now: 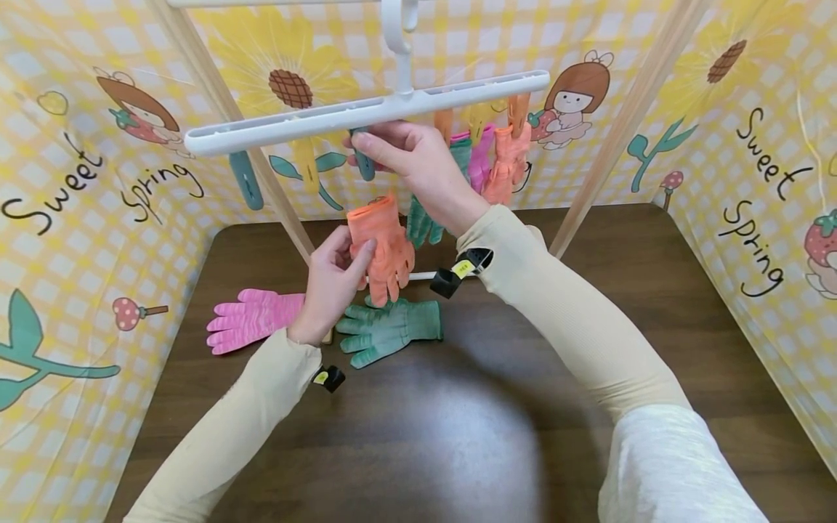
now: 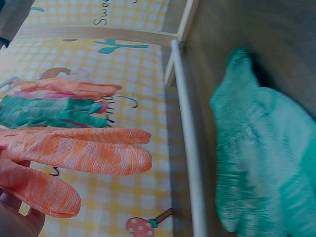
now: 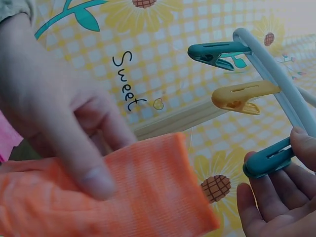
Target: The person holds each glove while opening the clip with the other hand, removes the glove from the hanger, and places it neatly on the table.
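Note:
My left hand [image 1: 330, 280] pinches an orange knit glove [image 1: 386, 250] near its cuff, thumb in front, fingers of the glove dangling down. Above it, my right hand [image 1: 425, 163] holds a teal clothespin [image 1: 363, 156] that hangs from a white clip hanger [image 1: 294, 120]. In the right wrist view, thumb and fingertips are on the clothespin [image 3: 269, 160], while the orange cuff [image 3: 163, 182] is apart from it, lower left. Farther left on the bar hang a yellow clothespin [image 3: 242, 96] and another teal clothespin [image 3: 217, 52].
Orange, pink and green gloves [image 1: 510, 163] hang from clothespins at the hanger's right. A pink glove [image 1: 248, 319] and a green glove [image 1: 390, 330] lie on the brown table [image 1: 418, 436]. Wooden posts [image 1: 604, 116] and a low white rod [image 2: 187, 143] frame the space.

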A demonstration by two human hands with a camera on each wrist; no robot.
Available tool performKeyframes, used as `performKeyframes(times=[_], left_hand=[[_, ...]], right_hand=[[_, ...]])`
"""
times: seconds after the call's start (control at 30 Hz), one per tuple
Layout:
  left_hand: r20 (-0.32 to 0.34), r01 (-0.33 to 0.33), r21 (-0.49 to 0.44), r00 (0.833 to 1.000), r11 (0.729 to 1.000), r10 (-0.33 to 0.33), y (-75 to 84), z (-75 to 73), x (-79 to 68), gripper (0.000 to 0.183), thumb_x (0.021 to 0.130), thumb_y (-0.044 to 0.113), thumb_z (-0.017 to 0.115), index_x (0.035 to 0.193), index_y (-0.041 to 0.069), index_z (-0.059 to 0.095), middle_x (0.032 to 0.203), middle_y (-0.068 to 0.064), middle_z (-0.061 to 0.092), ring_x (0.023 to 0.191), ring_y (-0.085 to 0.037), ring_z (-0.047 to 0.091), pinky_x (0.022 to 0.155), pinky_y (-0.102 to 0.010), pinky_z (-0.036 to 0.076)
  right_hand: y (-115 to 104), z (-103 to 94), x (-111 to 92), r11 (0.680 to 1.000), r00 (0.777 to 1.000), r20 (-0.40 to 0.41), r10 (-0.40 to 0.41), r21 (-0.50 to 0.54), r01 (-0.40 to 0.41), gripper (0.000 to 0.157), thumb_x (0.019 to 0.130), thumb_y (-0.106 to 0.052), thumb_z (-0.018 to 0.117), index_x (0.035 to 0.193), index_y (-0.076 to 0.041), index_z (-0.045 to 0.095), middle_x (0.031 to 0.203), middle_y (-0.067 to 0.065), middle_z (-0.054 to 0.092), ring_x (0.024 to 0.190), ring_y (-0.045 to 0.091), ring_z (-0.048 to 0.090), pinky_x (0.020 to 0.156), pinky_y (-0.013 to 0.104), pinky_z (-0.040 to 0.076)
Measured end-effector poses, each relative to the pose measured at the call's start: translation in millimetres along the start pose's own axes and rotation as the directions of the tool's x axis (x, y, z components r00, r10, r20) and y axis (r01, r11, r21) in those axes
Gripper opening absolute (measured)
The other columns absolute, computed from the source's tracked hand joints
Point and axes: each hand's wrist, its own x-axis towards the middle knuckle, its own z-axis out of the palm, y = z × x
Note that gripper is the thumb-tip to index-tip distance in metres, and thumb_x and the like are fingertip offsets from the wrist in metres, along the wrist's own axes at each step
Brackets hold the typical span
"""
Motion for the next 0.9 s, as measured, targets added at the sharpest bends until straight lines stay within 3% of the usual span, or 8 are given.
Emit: performKeyframes(times=[0.27, 0.57, 0.73, 0.9], left_hand=[[0.062, -0.009, 0.128, 0.998, 0.992, 0.001, -13.9, 6.1, -16.9, 0.010, 0.101, 0.009, 0.069, 0.105, 0.000, 0.068, 0.076, -0.002, 0.052, 0.070, -0.013, 0.054, 0.060, -0.020, 0.044], [0.118, -0.008, 0.106, 0.993, 0.994, -0.005, -23.7, 12.3, -25.4, 0.006, 0.100, -0.001, 0.066, 0.105, -0.004, 0.065, 0.078, -0.005, 0.048, 0.068, -0.012, 0.048, 0.059, -0.022, 0.036], [0.115, -0.001, 0.108, 0.993, 0.994, -0.011, -23.5, 12.7, -27.2, 0.008, 0.100, 0.003, 0.067, 0.107, -0.001, 0.068, 0.079, -0.004, 0.047, 0.069, -0.014, 0.047, 0.060, -0.023, 0.036], [0.121, -0.016, 0.139, 0.993, 0.990, -0.001, -24.6, 14.4, -27.6, 0.009, 0.101, 0.008, 0.068, 0.107, 0.001, 0.069, 0.079, -0.005, 0.049, 0.070, -0.016, 0.049, 0.061, -0.023, 0.037]], right_hand=[[2.8, 0.3, -0.8, 0.999, 0.999, 0.010, 0.032, 0.037, -0.033, 0.033, 0.107, -0.012, 0.058, 0.133, 0.009, 0.061, 0.128, 0.025, 0.067, 0.111, 0.027, 0.070, 0.101, 0.032, 0.053], [4.3, -1.5, -3.7, 0.997, 0.998, 0.022, 0.054, 0.059, -0.055, 0.035, 0.107, -0.012, 0.059, 0.137, 0.005, 0.059, 0.132, 0.021, 0.065, 0.116, 0.030, 0.067, 0.100, 0.033, 0.054], [6.9, -7.0, -11.1, 0.998, 0.997, 0.039, 0.060, -0.013, -0.060, 0.041, 0.106, -0.013, 0.061, 0.144, 0.001, 0.057, 0.137, 0.012, 0.065, 0.118, 0.026, 0.068, 0.101, 0.032, 0.054], [10.4, -18.6, -25.1, 0.992, 0.998, 0.052, 0.039, -0.118, -0.032, 0.038, 0.105, -0.014, 0.062, 0.141, 0.000, 0.060, 0.133, 0.017, 0.068, 0.120, 0.023, 0.067, 0.101, 0.034, 0.054]])
